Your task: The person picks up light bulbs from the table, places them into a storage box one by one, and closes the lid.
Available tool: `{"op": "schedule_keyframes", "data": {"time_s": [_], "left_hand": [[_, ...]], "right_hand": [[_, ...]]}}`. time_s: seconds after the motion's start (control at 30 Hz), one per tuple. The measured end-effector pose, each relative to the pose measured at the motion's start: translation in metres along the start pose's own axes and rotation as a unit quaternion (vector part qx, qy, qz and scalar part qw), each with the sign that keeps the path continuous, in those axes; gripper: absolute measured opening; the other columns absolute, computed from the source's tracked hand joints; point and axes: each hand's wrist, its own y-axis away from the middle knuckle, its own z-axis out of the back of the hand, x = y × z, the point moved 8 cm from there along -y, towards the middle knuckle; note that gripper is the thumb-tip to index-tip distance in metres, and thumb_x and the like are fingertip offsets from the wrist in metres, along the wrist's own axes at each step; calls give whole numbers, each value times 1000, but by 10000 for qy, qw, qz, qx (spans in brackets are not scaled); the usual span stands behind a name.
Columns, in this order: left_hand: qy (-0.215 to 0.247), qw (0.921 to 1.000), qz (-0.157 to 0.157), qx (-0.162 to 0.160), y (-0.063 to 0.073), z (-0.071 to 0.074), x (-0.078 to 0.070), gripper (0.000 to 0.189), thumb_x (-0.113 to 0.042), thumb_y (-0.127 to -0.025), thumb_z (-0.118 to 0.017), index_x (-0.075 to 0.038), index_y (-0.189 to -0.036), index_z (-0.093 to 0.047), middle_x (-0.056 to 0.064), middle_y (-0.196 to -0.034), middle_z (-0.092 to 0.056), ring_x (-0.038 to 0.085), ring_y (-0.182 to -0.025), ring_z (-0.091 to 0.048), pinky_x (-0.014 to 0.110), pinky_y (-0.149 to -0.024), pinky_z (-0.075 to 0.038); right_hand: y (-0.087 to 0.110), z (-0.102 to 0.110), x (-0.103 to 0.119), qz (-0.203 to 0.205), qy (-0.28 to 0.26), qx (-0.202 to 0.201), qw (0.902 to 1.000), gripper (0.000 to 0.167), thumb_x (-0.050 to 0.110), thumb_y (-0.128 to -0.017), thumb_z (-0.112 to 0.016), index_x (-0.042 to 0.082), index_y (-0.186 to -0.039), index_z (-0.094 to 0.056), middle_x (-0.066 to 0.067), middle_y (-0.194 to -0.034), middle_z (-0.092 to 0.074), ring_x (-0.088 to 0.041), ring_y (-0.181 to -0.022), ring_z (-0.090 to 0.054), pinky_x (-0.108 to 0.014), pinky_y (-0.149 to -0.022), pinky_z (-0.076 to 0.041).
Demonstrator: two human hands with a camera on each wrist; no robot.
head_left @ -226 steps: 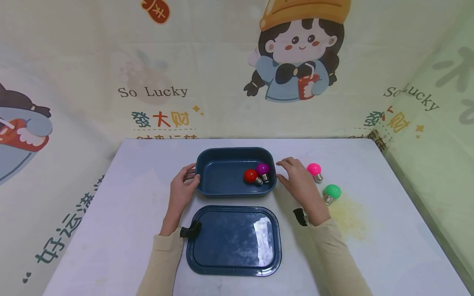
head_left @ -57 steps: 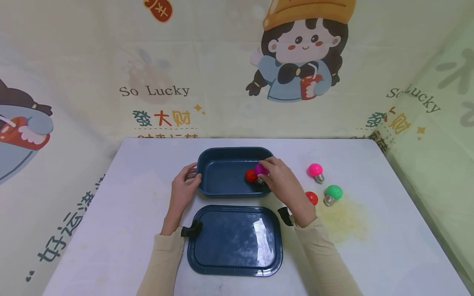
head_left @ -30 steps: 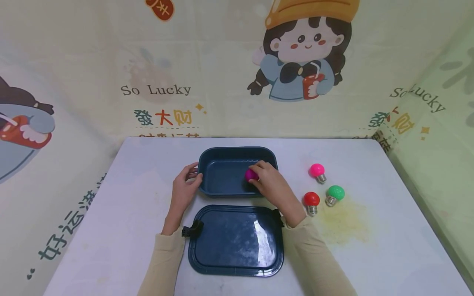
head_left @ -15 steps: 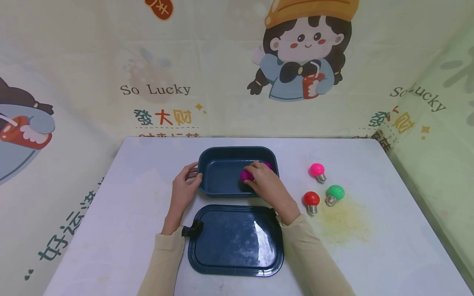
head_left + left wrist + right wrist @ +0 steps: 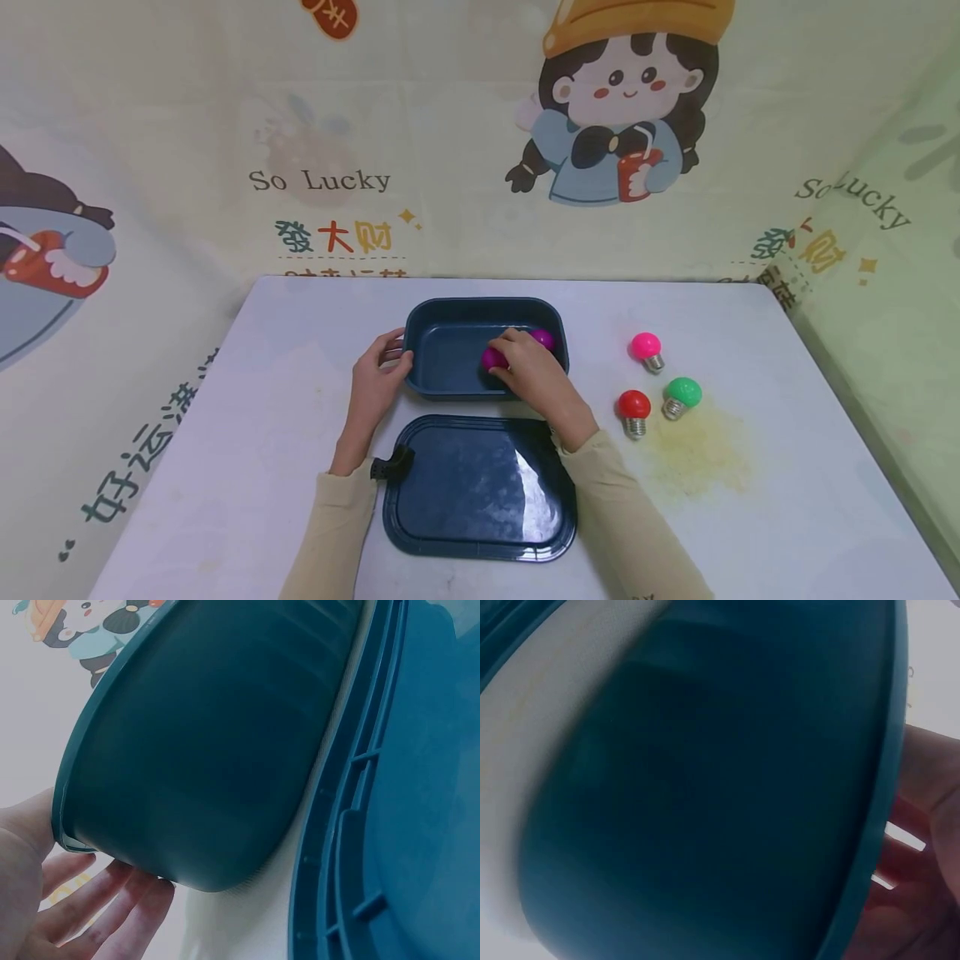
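Note:
In the head view, my left hand (image 5: 380, 371) holds the left end of a dark blue rectangular box (image 5: 442, 308). The left wrist view shows its thumb at the box's rim and its fingers against the outer wall. My right hand (image 5: 536, 375) reaches over the near right rim and pinches a purple light bulb (image 5: 493, 359) low inside the box. Another purple bulb (image 5: 542, 338) sits in the far right corner, partly covered by that hand. In the right wrist view, the box wall (image 5: 705, 787) hides the right fingertips and what they pinch.
A dark blue lid (image 5: 465, 492) lies flat on the white table (image 5: 300, 333) in front of the box. To the right lie a pink bulb (image 5: 646, 346), a red bulb (image 5: 634, 405) and a green bulb (image 5: 683, 392). A printed cloth (image 5: 450, 167) hangs behind.
My right hand has come into the box with a purple bulb and shifted it leftward. The red bulb seen in the box earlier is now out of sight. My left hand stays at the box.

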Motion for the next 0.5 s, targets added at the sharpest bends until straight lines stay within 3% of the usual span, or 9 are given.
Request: {"op": "schedule_keyframes", "data": {"time_s": [0.5], "left_hand": [[67,10000,39,10,1,0,-1,42,-13,-94,-65,-10,-136,-59,18,-122,-64,30,-110,-64,51,-94,-54]], "right_hand": [[-6,-9,4,40,-78,97,9999,40,16,-82,-81,4,-119,-70,-13,-115,-68,-28,-111,-63,-39,-95,-56]]}}
